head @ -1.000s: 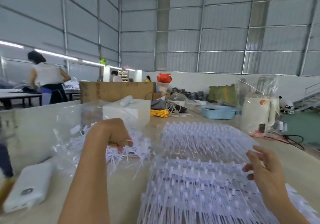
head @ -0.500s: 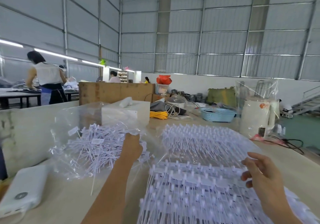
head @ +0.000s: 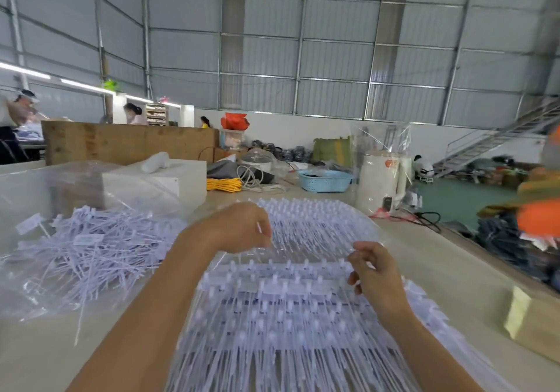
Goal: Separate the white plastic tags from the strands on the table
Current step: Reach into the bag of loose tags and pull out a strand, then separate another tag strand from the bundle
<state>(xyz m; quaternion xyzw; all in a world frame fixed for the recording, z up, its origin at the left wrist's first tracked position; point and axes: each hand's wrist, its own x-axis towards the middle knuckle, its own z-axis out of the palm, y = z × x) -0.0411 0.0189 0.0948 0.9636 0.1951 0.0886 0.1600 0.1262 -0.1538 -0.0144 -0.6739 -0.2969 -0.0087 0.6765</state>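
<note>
A wide sheet of joined white plastic tag strands [head: 291, 316] lies in rows on the table in front of me. My left hand [head: 242, 228] is over the sheet's middle, fingers curled and pinching thin strands there. My right hand [head: 372, 273] is at the sheet's right side, fingers curled at the edge of a row of tags; I cannot tell whether it grips them. A heap of loose separated tags [head: 88, 249] lies on clear plastic [head: 36, 294] to the left.
A white box [head: 169, 179] stands behind the loose heap. Yellow cord [head: 224, 184], a blue basket [head: 324, 181] and a white cylinder [head: 380, 185] sit farther back. A tan box [head: 527, 319] is near the table's right edge. People work in the background.
My left hand left the loose heap at the left and moved right onto the joined sheet. My right hand stayed at the sheet's right side. The view turned right.
</note>
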